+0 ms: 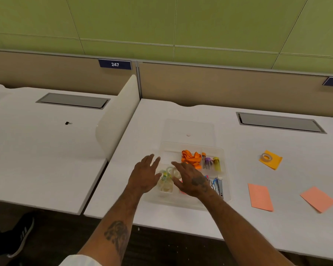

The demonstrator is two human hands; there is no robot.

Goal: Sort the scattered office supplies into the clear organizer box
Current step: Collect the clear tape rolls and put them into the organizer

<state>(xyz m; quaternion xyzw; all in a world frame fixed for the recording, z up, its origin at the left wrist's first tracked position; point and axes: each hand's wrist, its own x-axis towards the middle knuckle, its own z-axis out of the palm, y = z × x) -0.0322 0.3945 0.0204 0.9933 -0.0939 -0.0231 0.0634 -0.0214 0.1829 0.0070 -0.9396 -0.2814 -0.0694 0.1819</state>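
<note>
The task looks mostly done, with a few strays left. The box [171, 147] sits mid-desk, near the front edge, and already holds an orange lanyard [191, 158] at its far middle, small vials [210, 163] at its 2 o'clock corner, tape rolls [166, 180] at its 8 o'clock side and pens [217, 186] at its 4 o'clock corner. The left hand [145, 173] hovers at the box's 9 o'clock edge and the right hand [190, 179] over its near middle. Both have straight, spread fingers and hold nothing visible. Whether they touch the rolls cannot be told. Outside the box, at its 3 o'clock and well apart, one tape roll [266, 157] lies on an orange pad [274, 163]. Two salmon notes [260, 196] [317, 198] lie at 4 o'clock. A black clip [68, 123] lies on the next desk, far off at 10 o'clock. A clear lid [188, 127] lies just behind the box at 12 o'clock. So what seems left is to fetch the roll, the pad, the notes and the clip, and perhaps to set the lid on.
</note>
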